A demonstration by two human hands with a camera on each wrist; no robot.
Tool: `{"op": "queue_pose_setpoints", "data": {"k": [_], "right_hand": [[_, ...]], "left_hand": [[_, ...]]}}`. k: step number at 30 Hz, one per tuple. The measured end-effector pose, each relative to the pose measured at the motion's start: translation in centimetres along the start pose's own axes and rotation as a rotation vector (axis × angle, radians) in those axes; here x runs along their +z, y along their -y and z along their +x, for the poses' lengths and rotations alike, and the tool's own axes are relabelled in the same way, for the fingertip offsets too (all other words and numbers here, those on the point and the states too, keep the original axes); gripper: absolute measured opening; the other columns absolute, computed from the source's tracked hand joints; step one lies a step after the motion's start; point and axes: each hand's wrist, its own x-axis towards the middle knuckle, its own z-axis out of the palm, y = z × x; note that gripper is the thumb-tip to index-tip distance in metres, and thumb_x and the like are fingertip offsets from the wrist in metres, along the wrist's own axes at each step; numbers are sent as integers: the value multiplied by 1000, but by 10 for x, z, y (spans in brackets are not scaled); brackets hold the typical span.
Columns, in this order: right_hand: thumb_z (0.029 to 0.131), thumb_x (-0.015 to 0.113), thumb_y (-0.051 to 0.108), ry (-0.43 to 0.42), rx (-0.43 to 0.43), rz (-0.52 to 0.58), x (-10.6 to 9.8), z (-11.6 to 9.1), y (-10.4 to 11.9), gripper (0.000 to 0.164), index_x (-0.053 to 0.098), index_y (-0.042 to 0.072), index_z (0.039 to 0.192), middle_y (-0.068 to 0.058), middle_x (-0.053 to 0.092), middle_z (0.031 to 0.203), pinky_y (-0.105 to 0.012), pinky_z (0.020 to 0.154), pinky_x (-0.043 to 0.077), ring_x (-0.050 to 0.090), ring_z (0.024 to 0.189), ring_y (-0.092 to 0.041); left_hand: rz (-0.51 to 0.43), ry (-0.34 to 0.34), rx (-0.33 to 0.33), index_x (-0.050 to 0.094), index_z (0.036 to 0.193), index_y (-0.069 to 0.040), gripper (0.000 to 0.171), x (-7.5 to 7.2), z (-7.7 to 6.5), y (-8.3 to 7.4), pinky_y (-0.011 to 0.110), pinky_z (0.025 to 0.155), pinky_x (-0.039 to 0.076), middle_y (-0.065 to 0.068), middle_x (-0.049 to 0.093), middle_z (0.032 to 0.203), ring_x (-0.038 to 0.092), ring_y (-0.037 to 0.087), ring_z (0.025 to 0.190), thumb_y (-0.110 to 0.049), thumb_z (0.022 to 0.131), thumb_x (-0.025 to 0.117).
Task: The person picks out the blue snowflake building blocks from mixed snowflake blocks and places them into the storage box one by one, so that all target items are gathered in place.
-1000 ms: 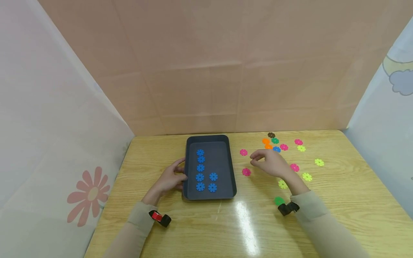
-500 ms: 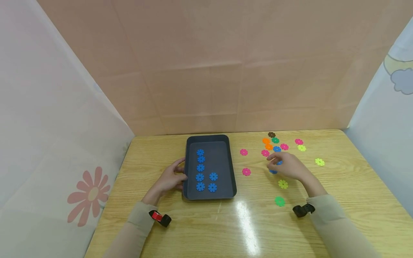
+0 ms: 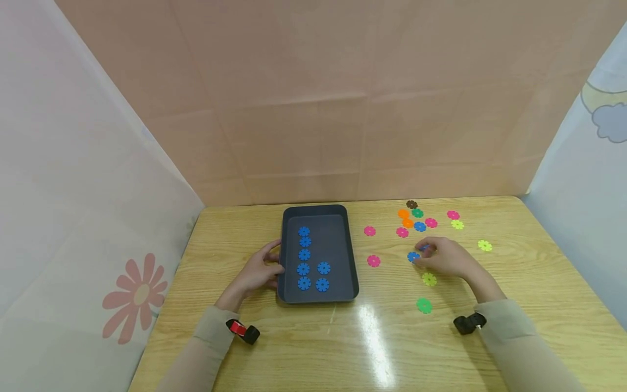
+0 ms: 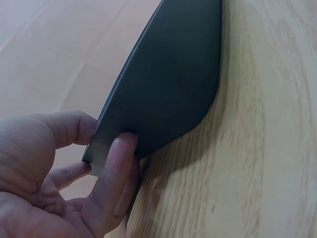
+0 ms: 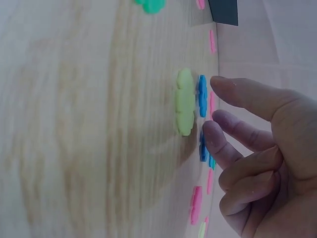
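A dark grey tray point(image 3: 338, 239) lies on the table, with several blue snowflake discs point(image 3: 304, 255) inside it in two columns. My left hand point(image 3: 257, 271) holds the tray's left side; in the left wrist view its thumb and fingers pinch the tray wall point(image 4: 173, 69). Over the right side of the table my right hand point(image 3: 448, 257) hovers at a blue snowflake disc point(image 3: 412, 256). Another blue disc point(image 3: 425, 247) is partly hidden behind its fingers. In the right wrist view, the thumb and index fingertips point(image 5: 218, 83) stand apart with nothing held between them.
Loose discs lie around the right hand: pink point(image 3: 374, 261), orange point(image 3: 407, 223), yellow point(image 3: 429, 280), green point(image 3: 424, 305), brown point(image 3: 412, 204) and another blue disc point(image 3: 419, 226). A cloth backdrop point(image 3: 313, 136) rises behind the wooden table point(image 3: 294, 348).
My right hand has moved right and slightly down from near the pink discs to the blue ones, its thumb and index finger spreading. The left hand and tray stay put.
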Motion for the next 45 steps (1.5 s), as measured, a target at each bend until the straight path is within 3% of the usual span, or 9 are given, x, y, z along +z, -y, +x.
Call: {"op": "queue_pose_setpoints", "data": {"k": [16, 32, 38, 45], "right_hand": [[88, 83, 29, 6, -3, 8, 4, 0, -3, 39, 71, 5, 116, -4, 62, 90, -36, 69, 46, 55, 81, -22], [88, 81, 22, 4, -16, -1, 6, 4, -1, 31, 69, 3, 110, -5, 63, 91, -37, 73, 48, 56, 83, -23], [87, 81, 20, -25, -33, -18, 7, 4, 1, 27, 71, 7, 108, -5, 67, 98, -40, 79, 51, 60, 88, -24], [87, 81, 19, -22, -55, -38, 9, 4, 1, 25, 69, 12, 108, -2, 67, 97, -38, 75, 50, 60, 86, -22]], "left_hand": [[3, -1, 5, 31, 164, -14, 82, 0, 1, 1, 44, 64, 63, 28, 53, 129, 72, 30, 79, 1, 90, 65], [12, -8, 8, 32, 164, -14, 82, 0, 1, 1, 42, 64, 62, 28, 54, 129, 71, 28, 83, 1, 90, 66], [13, -8, 10, 32, 164, -14, 82, 0, 1, 1, 43, 64, 62, 27, 55, 129, 71, 28, 83, 1, 90, 66], [23, -16, 5, 33, 164, -15, 82, 1, 0, 0, 42, 63, 62, 27, 55, 129, 70, 27, 84, 1, 90, 66]]}}
